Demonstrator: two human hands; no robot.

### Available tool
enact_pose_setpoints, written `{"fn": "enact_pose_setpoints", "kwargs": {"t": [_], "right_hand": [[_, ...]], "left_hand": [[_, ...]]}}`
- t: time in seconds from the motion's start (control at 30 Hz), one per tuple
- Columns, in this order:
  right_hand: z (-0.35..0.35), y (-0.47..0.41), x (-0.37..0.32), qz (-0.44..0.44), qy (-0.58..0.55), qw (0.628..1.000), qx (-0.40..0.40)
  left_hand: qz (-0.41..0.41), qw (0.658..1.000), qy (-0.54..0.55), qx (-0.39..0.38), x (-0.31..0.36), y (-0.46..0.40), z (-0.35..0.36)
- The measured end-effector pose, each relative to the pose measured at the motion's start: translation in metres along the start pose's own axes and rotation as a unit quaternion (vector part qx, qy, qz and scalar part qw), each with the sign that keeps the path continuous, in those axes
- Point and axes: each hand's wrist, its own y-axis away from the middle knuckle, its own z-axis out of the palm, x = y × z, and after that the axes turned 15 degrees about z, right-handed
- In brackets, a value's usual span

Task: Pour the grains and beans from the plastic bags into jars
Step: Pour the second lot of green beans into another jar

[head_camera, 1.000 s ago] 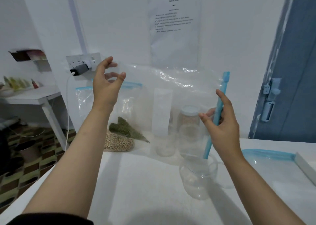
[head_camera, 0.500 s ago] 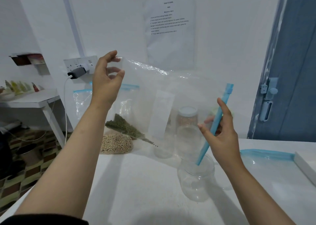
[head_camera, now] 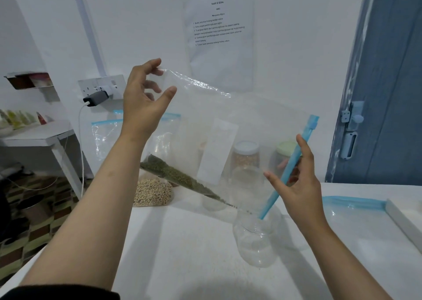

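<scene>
I hold a large clear zip bag point(head_camera: 246, 126) tilted over an open clear jar point(head_camera: 257, 242) on the white table point(head_camera: 182, 254). My left hand point(head_camera: 143, 103) pinches the bag's raised bottom corner. My right hand point(head_camera: 296, 185) grips the bag's blue zip edge point(head_camera: 290, 169), whose lower end points into the jar's mouth. Green beans point(head_camera: 178, 176) lie in a streak along the bag's lower fold, sliding toward the jar. The jar looks almost empty.
Behind stand a bag of pale beans point(head_camera: 153, 192), a white-lidded jar point(head_camera: 245, 155) and a green-lidded jar point(head_camera: 283, 153). An empty zip bag point(head_camera: 356, 215) and a white tray point(head_camera: 406, 222) lie at the right. A side table point(head_camera: 38, 137) and a blue door point(head_camera: 388, 82) flank the table.
My left hand has lifted the bag's corner higher and my right hand has lowered the zip edge into the jar's mouth. The green beans have slid down the fold toward the jar.
</scene>
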Motion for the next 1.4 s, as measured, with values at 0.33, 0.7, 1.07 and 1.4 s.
{"fn": "enact_pose_setpoints", "kwargs": {"t": [0.33, 0.7, 1.07, 1.4], "right_hand": [[-0.003, 0.004, 0.006, -0.001, 0.013, 1.000, -0.008], [-0.003, 0.006, 0.017, 0.006, 0.031, 0.999, -0.020], [-0.002, 0.008, 0.021, 0.013, 0.071, 0.997, -0.021], [-0.004, 0.010, 0.017, 0.023, 0.080, 0.996, -0.014]], "left_hand": [[0.010, 1.000, -0.005, -0.006, 0.000, -0.003, 0.005], [0.028, 0.999, -0.004, -0.023, 0.008, -0.009, 0.010], [0.040, 0.998, -0.017, -0.039, 0.014, -0.012, 0.010], [0.047, 0.998, -0.010, -0.046, 0.016, -0.013, 0.014]]}}
